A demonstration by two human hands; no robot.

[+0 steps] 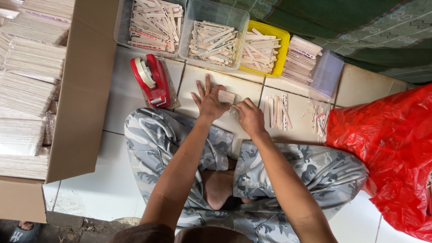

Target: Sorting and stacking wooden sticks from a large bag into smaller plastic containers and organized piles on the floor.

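My left hand (209, 101) lies flat, fingers spread, on a small packet of pale wooden sticks (227, 96) on the white tiled floor. My right hand (250, 118) pinches the packet's clear wrapping at its near end. A red tape dispenser (151, 80) stands just left of my left hand. Loose wooden sticks (278, 111) lie in a row just right of my right hand.
Two clear tubs (215, 38) and a yellow tray (264, 48) of sticks stand at the back, next to stacked packets and empty clear bags (325, 74). A cardboard box (81, 90) full of packets is on the left. A red plastic bag (387, 148) bulges on the right.
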